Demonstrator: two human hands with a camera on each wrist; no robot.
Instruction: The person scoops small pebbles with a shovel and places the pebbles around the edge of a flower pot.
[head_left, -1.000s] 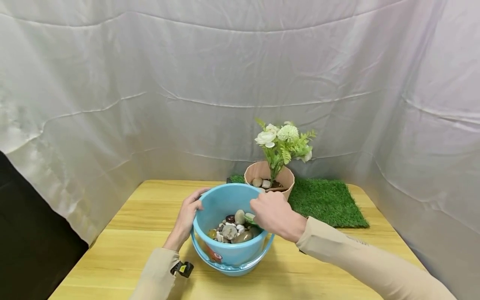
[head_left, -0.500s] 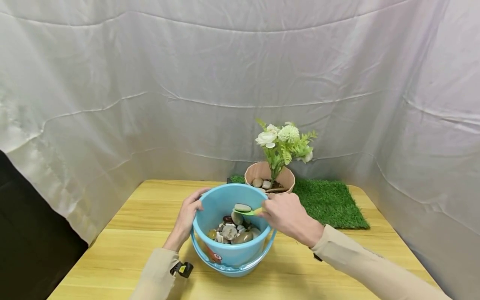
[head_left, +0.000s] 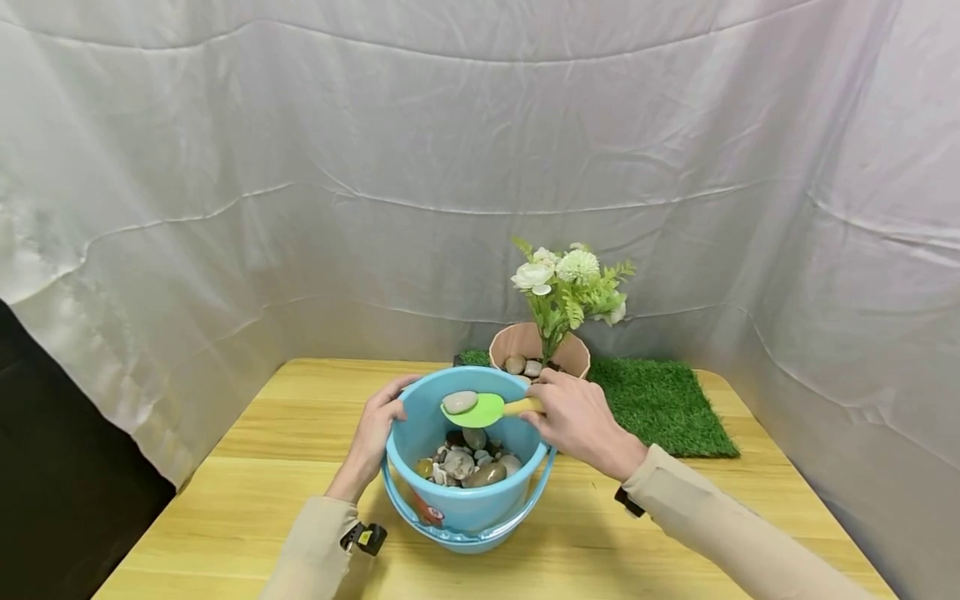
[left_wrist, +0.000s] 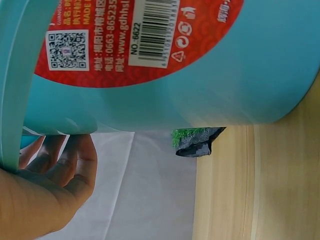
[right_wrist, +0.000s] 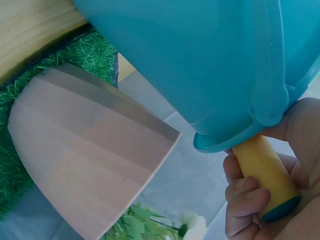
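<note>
Well, your left hand (head_left: 372, 435) grips the near-side rim of the blue bucket (head_left: 461, 510), its fingers bent against the edge, while your right hand (head_left: 581, 417) curls round the yellow handle (right_wrist: 265, 172) of the green trowel (head_left: 486, 410). The trowel's blade reaches from your right hand toward your left, over the bucket's mouth, and a pale stone (head_left: 460, 402) lies at its far tip. Between and below your hands, more stones (head_left: 460, 464) of mixed sizes sit in the bucket, whose carrying handle (head_left: 487, 535) hangs down on your side. Just beyond your right hand stands a pink pot (head_left: 517, 340) with white flowers (head_left: 576, 268), and farther to that hand's right spreads a green grass mat (head_left: 660, 408) on the wooden table (head_left: 300, 433)
</note>
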